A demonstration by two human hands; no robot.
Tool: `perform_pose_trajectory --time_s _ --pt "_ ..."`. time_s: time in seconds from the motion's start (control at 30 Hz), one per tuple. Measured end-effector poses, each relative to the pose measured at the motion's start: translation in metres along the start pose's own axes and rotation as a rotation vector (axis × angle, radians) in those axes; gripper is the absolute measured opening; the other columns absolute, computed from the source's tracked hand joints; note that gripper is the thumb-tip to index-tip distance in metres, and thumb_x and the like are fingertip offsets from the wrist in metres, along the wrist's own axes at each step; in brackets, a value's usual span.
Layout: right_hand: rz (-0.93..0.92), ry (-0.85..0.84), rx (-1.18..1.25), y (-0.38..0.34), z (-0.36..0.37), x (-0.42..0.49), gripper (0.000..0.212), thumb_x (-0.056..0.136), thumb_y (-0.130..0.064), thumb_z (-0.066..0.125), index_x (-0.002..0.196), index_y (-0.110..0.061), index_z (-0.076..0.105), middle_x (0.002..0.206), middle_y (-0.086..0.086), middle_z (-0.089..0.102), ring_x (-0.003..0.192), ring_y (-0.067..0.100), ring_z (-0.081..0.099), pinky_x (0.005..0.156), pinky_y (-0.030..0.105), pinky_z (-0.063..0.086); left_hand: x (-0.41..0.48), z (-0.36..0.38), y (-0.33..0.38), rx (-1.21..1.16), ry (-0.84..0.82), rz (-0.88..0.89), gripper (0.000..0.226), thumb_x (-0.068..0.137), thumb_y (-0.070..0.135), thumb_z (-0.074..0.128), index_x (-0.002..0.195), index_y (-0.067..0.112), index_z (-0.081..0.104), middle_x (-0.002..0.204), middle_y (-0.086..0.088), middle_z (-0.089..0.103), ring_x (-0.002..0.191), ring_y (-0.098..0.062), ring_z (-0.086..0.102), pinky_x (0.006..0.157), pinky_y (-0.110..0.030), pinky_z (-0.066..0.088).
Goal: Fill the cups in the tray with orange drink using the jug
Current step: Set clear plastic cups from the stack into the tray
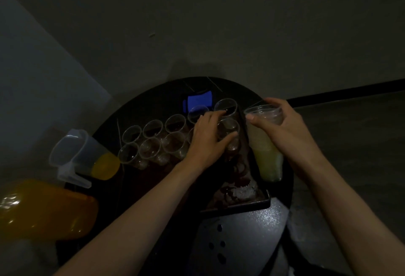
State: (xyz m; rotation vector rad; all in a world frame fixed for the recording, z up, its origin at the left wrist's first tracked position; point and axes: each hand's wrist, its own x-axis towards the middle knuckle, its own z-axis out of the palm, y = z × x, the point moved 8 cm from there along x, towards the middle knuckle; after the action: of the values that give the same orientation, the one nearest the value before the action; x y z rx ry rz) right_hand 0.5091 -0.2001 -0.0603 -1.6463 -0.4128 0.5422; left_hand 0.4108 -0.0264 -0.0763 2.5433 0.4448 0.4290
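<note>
We see the left hand (208, 137) reaching over the tray (241, 206), which lies on a round black tabletop (241, 243). Its thumb sits on the near side of the end cup (230, 127) and its fingers curl over the far side, so it grips that cup. The cup stands in the nearer row, at the end closest to the right hand (282, 126).

The other clear cups (153, 129) stand upright in two rows that run from under the left hand out to its left. They are packed close together. The light is too dim for us to tell what is in them.

The right hand is just right of the left hand, beyond the tray's right edge. It holds a tall stack of cups (263, 144) near the top, with the thumb across the uppermost rim and the fingers wrapped round the back. The stack leans, and its lower end reaches down beside the tray's right wall, where it looks greenish yellow. We cannot tell whether that end touches the tabletop.

The jug (85, 155) stands well to the left of both hands, past the last cups, at the tabletop's edge. It is clear plastic, with orange drink (105, 166) low inside it. Nearer to us than the jug, and further left, lies a large orange bottle (43, 207). A blue object (198, 101) rests just beyond the left hand's fingertips, behind the far row.
</note>
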Motion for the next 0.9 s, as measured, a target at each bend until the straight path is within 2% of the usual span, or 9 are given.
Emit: perform_pose_trajectory --time_s 0.1,0.2,0.37,0.47,0.57,0.63,0.77,0.83,0.9 --pt "0.028 -0.032 -0.011 -0.002 0.006 -0.003 0.083 0.071 -0.055 0.080 0.142 -0.035 0.043 0.131 -0.007 0.055 0.115 0.011 0.057 0.097 0.037 0.051 0.005 -0.027 0.010 -0.154 0.059 -0.060 0.040 0.098 0.040 0.060 0.132 0.018 0.058 0.127 0.002 0.058 0.119 -0.009 0.054 0.103 -0.043 0.049" --pt "0.039 -0.110 -0.007 -0.006 0.023 -0.009 0.074 0.067 -0.054 0.083 0.128 -0.035 0.046 0.119 -0.010 0.060 0.106 0.010 0.062 0.092 0.041 0.055 0.005 -0.053 0.024 -0.396 -0.028 -0.095 0.036 0.099 0.043 0.054 0.121 0.017 0.066 0.118 0.003 0.066 0.112 -0.008 0.061 0.101 -0.037 0.052" --pt "-0.038 -0.217 -0.073 -0.019 0.061 -0.024 0.062 0.074 -0.038 0.083 0.122 -0.028 0.045 0.108 -0.013 0.060 0.087 -0.006 0.064 0.068 0.015 0.049 -0.011 -0.082 0.039 -0.394 -0.162 -0.056 0.039 0.086 0.060 0.055 0.106 0.031 0.071 0.102 0.007 0.071 0.095 -0.008 0.066 0.082 -0.024 0.052" --pt "-0.092 -0.260 -0.084 -0.028 0.082 -0.031 0.058 0.073 -0.036 0.085 0.116 -0.029 0.046 0.106 -0.011 0.062 0.085 -0.011 0.063 0.060 0.010 0.049 -0.019 -0.097 0.037 -0.311 -0.175 -0.064 0.043 0.080 0.063 0.063 0.104 0.028 0.074 0.098 0.008 0.068 0.090 -0.006 0.065 0.080 -0.025 0.052" --pt "-0.138 -0.276 -0.088 -0.036 0.102 -0.036 0.059 0.071 -0.036 0.087 0.115 -0.029 0.048 0.108 -0.012 0.063 0.089 -0.010 0.062 0.066 0.013 0.050 -0.028 -0.112 0.025 -0.226 -0.161 -0.088 0.042 0.078 0.053 0.078 0.107 0.023 0.075 0.096 0.012 0.063 0.087 -0.003 0.062 0.077 -0.023 0.049" --pt "-0.173 -0.290 -0.105 -0.040 0.115 -0.040 0.063 0.066 -0.038 0.088 0.115 -0.028 0.049 0.109 -0.013 0.063 0.092 -0.009 0.062 0.074 0.020 0.050 -0.034 -0.122 0.015 -0.200 -0.158 -0.119 0.039 0.077 0.048 0.083 0.107 0.025 0.074 0.099 0.010 0.063 0.089 -0.003 0.062 0.080 -0.028 0.053" --pt "-0.223 -0.355 -0.091 -0.047 0.147 -0.054 0.088 0.048 -0.058 0.089 0.121 -0.028 0.049 0.114 -0.015 0.063 0.101 -0.008 0.062 0.082 0.020 0.051 -0.047 -0.140 -0.006 -0.168 -0.154 -0.176 0.038 0.077 0.046 0.084 0.108 0.026 0.073 0.106 0.007 0.063 0.095 -0.006 0.063 0.084 -0.035 0.057" --pt "-0.252 -0.376 -0.075 -0.049 0.160 -0.059 0.091 0.048 -0.058 0.087 0.124 -0.028 0.048 0.118 -0.014 0.063 0.105 -0.006 0.061 0.085 0.020 0.052 -0.054 -0.150 -0.015 -0.161 -0.137 -0.195 0.038 0.079 0.044 0.082 0.110 0.024 0.073 0.107 0.007 0.063 0.095 -0.006 0.063 0.075 -0.029 0.057" --pt "-0.262 -0.382 -0.054 -0.049 0.170 -0.063 0.085 0.053 -0.053 0.085 0.125 -0.027 0.048 0.120 -0.011 0.063 0.107 -0.003 0.062 0.087 0.022 0.054 -0.061 -0.158 -0.024 -0.183 -0.122 -0.212 0.037 0.081 0.042 0.082 0.110 0.022 0.073 0.103 0.007 0.065 0.087 -0.004 0.064 0.060 -0.015 0.049"
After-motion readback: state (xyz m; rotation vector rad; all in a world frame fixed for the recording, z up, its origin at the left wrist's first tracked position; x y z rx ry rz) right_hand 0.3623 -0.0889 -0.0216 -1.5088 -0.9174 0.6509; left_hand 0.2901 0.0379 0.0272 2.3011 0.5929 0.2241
